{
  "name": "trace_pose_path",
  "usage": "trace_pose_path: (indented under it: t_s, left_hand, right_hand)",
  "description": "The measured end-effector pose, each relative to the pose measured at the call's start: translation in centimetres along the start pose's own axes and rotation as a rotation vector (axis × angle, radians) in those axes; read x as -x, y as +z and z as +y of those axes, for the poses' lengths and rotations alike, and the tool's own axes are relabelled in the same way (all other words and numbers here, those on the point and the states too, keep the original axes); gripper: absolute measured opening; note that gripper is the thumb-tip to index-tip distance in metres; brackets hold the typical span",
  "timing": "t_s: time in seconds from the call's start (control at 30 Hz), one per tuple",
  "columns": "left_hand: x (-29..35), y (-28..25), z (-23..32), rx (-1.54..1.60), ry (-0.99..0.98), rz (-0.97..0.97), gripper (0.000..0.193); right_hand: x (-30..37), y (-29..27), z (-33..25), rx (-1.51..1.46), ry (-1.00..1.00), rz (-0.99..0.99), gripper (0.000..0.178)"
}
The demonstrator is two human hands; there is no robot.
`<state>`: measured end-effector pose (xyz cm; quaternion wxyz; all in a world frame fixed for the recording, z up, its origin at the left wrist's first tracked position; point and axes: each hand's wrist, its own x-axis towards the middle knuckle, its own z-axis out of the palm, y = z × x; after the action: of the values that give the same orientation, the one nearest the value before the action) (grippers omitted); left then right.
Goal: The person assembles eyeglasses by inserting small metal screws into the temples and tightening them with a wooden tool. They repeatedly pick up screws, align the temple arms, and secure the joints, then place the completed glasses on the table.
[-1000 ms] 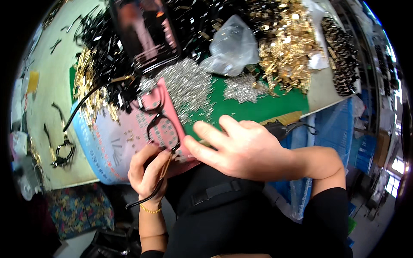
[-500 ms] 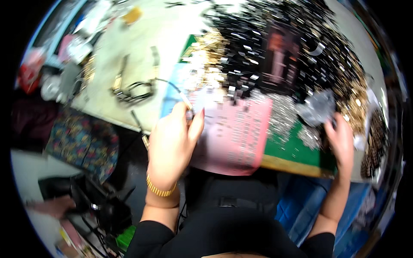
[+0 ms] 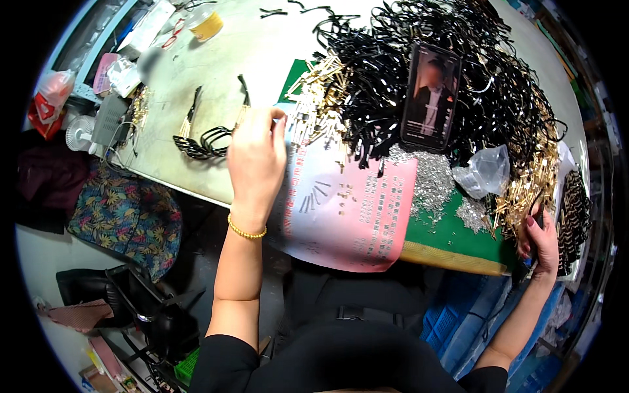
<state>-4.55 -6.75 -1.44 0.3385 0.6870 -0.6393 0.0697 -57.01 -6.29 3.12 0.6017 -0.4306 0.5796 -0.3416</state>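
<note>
My left hand (image 3: 254, 157), with a gold bracelet at the wrist, is above the table with its fingers drawn together; what they hold, if anything, is hidden. Just left of it lies a bundle of looped black straps (image 3: 215, 139) with gold ends. To its right is a heap of thin gold metal pieces (image 3: 322, 85). At the right table edge, my right hand (image 3: 544, 239) grips a dark pointed hand tool (image 3: 538, 208) with a bit of blue near the palm. A pink printed sheet (image 3: 327, 229) spreads between my hands, over part of a green mat (image 3: 452, 232).
A large tangle of black straps (image 3: 373, 85) covers the far right. A phone (image 3: 429, 98) with a lit screen rests against it. Small silver pieces (image 3: 429, 180) and a clear plastic bag (image 3: 486, 171) lie nearer. A tub (image 3: 205, 25) stands far left, a small fan (image 3: 80, 133) beyond the left edge.
My left hand has moved farther away and slightly left; a strap hanging over the table edge beside it is gone. My right hand has left the plastic bag, moving nearer and right, and now shows the tool.
</note>
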Motion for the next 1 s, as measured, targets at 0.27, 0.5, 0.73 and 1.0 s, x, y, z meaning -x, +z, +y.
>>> trace_pose_path:
  t_s: [0.27, 0.5, 0.73, 1.0]
  left_hand:
    - [0.5, 2.1, 0.9, 0.000, -0.075, -0.143, 0.014]
    - [2.1, 0.2, 1.4, 0.849, -0.634, -0.163, 0.014]
    - [4.5, -1.2, 3.5, 1.172, -0.590, -0.088, 0.021]
    - [10.7, -1.1, 15.9, 1.406, -0.580, -0.947, 0.016]
  right_hand:
    - [4.8, 7.6, -1.0, 0.013, -0.074, -0.106, 0.017]
    - [5.5, 9.7, -0.1, -0.040, -0.027, -0.086, 0.013]
    - [5.5, 11.2, 0.5, -0.136, -0.086, -0.132, 0.011]
    - [4.6, 15.6, 0.6, -0.212, -0.048, -0.090, 0.011]
